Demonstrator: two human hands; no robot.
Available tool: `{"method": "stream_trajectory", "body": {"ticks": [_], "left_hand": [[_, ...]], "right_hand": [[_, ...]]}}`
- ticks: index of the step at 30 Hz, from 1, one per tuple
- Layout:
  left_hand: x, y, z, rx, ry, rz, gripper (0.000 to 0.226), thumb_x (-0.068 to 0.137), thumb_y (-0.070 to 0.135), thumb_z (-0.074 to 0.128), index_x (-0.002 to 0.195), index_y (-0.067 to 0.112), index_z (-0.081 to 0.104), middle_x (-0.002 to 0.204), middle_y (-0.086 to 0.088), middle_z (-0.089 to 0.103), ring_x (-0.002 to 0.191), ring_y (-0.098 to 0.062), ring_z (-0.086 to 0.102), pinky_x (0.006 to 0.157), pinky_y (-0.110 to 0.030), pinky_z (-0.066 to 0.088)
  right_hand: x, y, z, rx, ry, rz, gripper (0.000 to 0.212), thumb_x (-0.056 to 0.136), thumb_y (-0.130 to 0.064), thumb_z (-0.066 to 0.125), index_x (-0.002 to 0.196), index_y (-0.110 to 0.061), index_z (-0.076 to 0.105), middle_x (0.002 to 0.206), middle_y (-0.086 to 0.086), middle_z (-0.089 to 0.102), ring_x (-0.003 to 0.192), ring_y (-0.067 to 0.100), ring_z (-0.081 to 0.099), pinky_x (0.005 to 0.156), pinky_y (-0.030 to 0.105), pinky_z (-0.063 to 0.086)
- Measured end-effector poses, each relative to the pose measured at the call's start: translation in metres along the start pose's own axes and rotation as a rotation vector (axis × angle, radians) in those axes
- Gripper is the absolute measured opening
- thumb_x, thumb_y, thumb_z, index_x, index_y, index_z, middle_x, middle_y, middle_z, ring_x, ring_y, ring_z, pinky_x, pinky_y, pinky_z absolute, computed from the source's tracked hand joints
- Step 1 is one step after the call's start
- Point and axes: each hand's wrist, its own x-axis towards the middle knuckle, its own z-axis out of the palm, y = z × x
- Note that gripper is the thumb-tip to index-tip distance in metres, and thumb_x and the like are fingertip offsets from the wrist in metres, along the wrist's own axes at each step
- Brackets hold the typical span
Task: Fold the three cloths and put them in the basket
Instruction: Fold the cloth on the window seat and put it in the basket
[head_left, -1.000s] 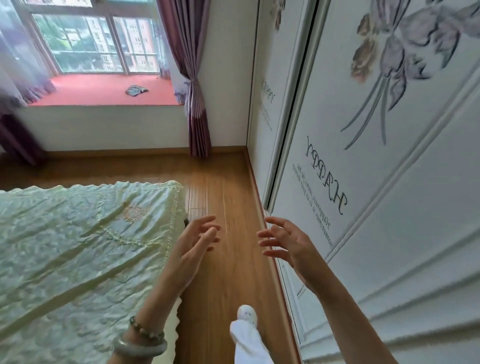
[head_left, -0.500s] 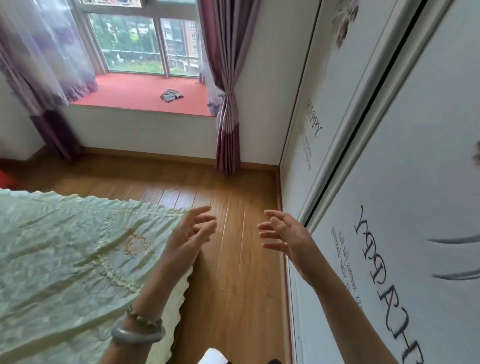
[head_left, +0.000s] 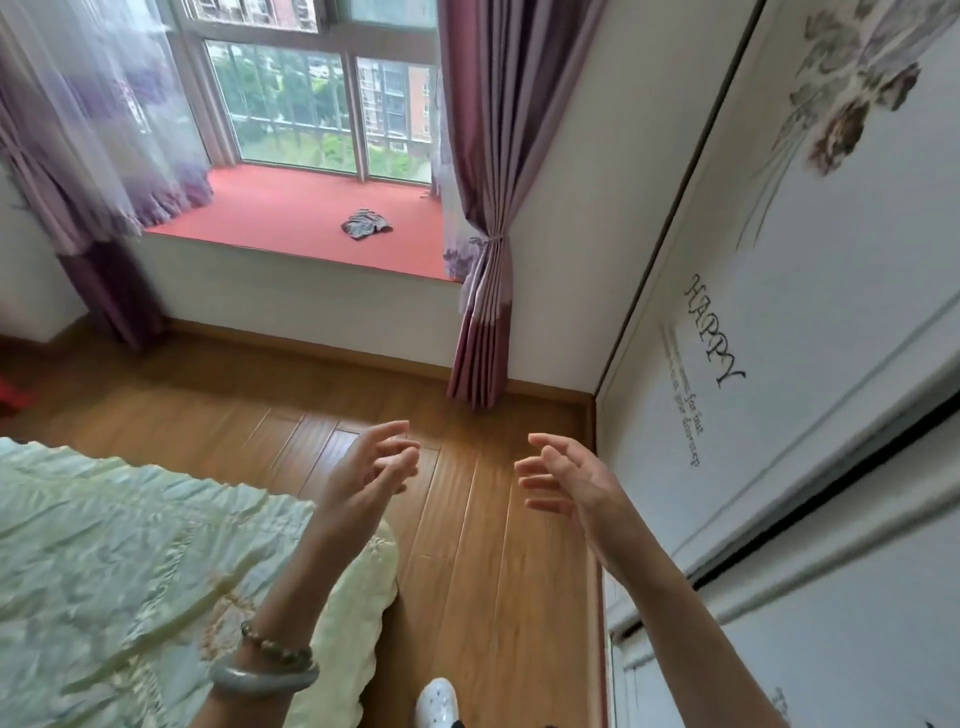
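My left hand (head_left: 371, 475) is raised over the corner of the bed, fingers apart and holding nothing. My right hand (head_left: 569, 483) is held up beside it, close to the wardrobe, also open with nothing in it. A small crumpled grey patterned cloth (head_left: 365, 224) lies far off on the red window seat (head_left: 291, 218). No basket and no other cloths are in view.
A bed with a pale green cover (head_left: 130, 571) fills the lower left. White sliding wardrobe doors (head_left: 779, 364) run along the right. A strip of wooden floor (head_left: 467, 545) lies between them. A purple curtain (head_left: 488, 208) hangs by the window. My white shoe (head_left: 437, 702) shows at the bottom.
The view has lifted and swung toward the window, so the window seat and its cloth now sit nearer the centre. Both hands stay raised and open, in much the same pose.
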Motion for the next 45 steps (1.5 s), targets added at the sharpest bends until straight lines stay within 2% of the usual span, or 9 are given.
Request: {"method": "stream_trajectory", "body": {"ticks": [3,11,15,20,24,28,32,37,45], "left_hand": [[0.063,-0.005,-0.011,0.015,0.008,0.0,0.042,0.079,0.055,0.062,0.113,0.033,0.051,0.106,0.005,0.065,0.094,-0.017,0.068,0.074,-0.026,0.056],[0.19,-0.026,-0.037,0.041,0.044,-0.022,0.062,0.067,0.077,0.053,0.113,0.035,0.051,0.106,0.007,0.066,0.092,-0.011,0.068,0.073,-0.027,0.057],[0.255,-0.045,-0.052,0.024,0.106,-0.064,0.041,0.08,0.056,0.056,0.113,0.032,0.052,0.106,0.003,0.066,0.093,-0.017,0.068,0.074,-0.028,0.057],[0.351,-0.064,-0.069,-0.001,0.183,-0.091,0.07,0.066,0.075,0.057,0.117,0.027,0.053,0.106,0.003,0.068,0.092,-0.017,0.069,0.074,-0.029,0.057],[0.435,-0.069,-0.079,-0.02,0.242,-0.12,0.046,0.081,0.055,0.057,0.118,0.027,0.052,0.107,0.002,0.068,0.094,-0.018,0.068,0.078,-0.03,0.057],[0.504,-0.074,-0.097,-0.044,0.31,-0.133,0.055,0.074,0.058,0.056,0.12,0.027,0.052,0.107,0.003,0.068,0.092,-0.016,0.068,0.078,-0.029,0.057],[0.553,-0.088,-0.127,-0.106,0.389,-0.167,0.067,0.067,0.068,0.061,0.119,0.027,0.054,0.107,-0.001,0.069,0.093,-0.019,0.068,0.079,-0.033,0.056],[0.616,-0.112,-0.175,-0.148,0.459,-0.206,0.051,0.074,0.053,0.06,0.117,0.026,0.056,0.104,-0.001,0.07,0.09,-0.019,0.069,0.076,-0.03,0.056],[0.757,-0.145,-0.283,-0.149,0.361,-0.205,0.057,0.073,0.06,0.062,0.118,0.026,0.055,0.107,-0.004,0.068,0.093,-0.018,0.068,0.079,-0.03,0.055]], "right_hand": [[0.064,-0.011,-0.001,0.001,-0.003,-0.004,0.037,0.084,-0.046,0.044,0.115,-0.029,0.053,0.107,0.001,0.066,0.098,0.013,0.066,0.08,0.027,0.055],[0.212,-0.028,-0.001,0.005,-0.065,0.01,0.037,0.085,-0.046,0.044,0.117,-0.028,0.053,0.106,0.001,0.066,0.098,0.014,0.066,0.084,0.03,0.055],[0.296,-0.029,0.002,-0.009,-0.12,0.015,0.041,0.085,-0.046,0.044,0.121,-0.026,0.052,0.108,0.003,0.066,0.098,0.013,0.065,0.085,0.031,0.055],[0.419,-0.034,0.001,-0.059,-0.198,0.011,0.03,0.093,-0.038,0.046,0.12,-0.028,0.052,0.107,-0.002,0.066,0.097,0.007,0.065,0.08,0.025,0.055],[0.521,-0.056,0.0,-0.093,-0.277,0.002,0.029,0.092,-0.039,0.047,0.119,-0.03,0.05,0.108,0.0,0.065,0.099,0.01,0.065,0.086,0.031,0.055],[0.607,-0.076,0.006,-0.106,-0.338,-0.011,0.037,0.091,-0.038,0.047,0.124,-0.022,0.051,0.108,0.003,0.065,0.099,0.014,0.065,0.087,0.035,0.055],[0.68,-0.083,0.027,-0.102,-0.402,0.002,0.029,0.094,-0.031,0.047,0.122,-0.023,0.051,0.107,0.005,0.066,0.098,0.016,0.065,0.087,0.036,0.055],[0.764,-0.092,0.067,-0.115,-0.447,0.012,0.028,0.097,-0.026,0.046,0.123,-0.017,0.051,0.106,0.006,0.066,0.098,0.019,0.065,0.085,0.035,0.055],[0.912,-0.109,0.147,-0.078,-0.382,0.019,0.029,0.097,-0.026,0.045,0.124,-0.017,0.051,0.107,0.007,0.065,0.099,0.02,0.065,0.088,0.04,0.054]]}}
